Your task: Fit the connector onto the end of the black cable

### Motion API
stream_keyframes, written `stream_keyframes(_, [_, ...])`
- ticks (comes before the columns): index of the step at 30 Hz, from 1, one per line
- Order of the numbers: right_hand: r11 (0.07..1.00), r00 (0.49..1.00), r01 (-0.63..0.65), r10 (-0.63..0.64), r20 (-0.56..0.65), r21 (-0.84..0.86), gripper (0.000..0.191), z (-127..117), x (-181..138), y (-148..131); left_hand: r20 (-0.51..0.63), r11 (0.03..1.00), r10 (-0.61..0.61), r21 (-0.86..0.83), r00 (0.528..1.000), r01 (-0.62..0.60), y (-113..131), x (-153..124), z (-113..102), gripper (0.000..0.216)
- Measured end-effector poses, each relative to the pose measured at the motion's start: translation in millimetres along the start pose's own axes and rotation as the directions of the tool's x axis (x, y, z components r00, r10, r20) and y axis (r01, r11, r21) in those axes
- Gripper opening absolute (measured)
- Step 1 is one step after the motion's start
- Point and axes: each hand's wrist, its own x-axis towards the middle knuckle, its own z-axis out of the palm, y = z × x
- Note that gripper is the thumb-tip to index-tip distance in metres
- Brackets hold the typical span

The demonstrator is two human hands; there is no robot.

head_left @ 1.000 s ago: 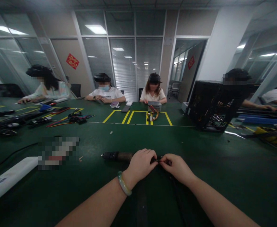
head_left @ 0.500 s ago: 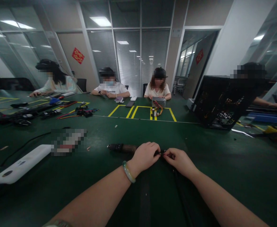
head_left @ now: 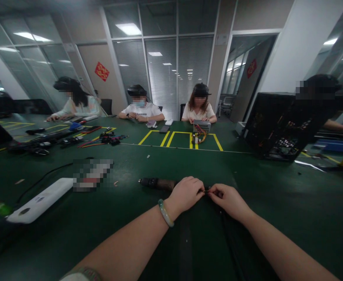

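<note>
A dark electric screwdriver with a brown grip and a metal tip lies on the green table, its tip pointing left. My left hand, wearing a bangle at the wrist, is closed over its rear part, and the fingers hide that end. Close beside it, my right hand is pinched, fingertips almost meeting those of the left. Something small and dark sits between the fingertips, too hidden to name. A black cable runs from below my right hand towards the table's near edge.
To the left lie a white elongated device and a thin black cord. Bundled cables lie farther back. A black computer case stands at the right. Several people sit around; one across the table handles a power supply.
The view has swung slightly to the left, so everything sits farther right. My hands keep nearly the same place by the screwdriver, fingertips still together with small finger movements.
</note>
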Motion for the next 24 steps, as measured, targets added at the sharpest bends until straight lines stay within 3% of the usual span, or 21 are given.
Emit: stream_keyframes(24, [1.000,1.000,0.009,-0.009,-0.005,0.022,0.011,-0.2,1.6,0.9,0.000,0.999,-0.026,0.035,1.000,0.026,1.8,0.9,0.7,0.010])
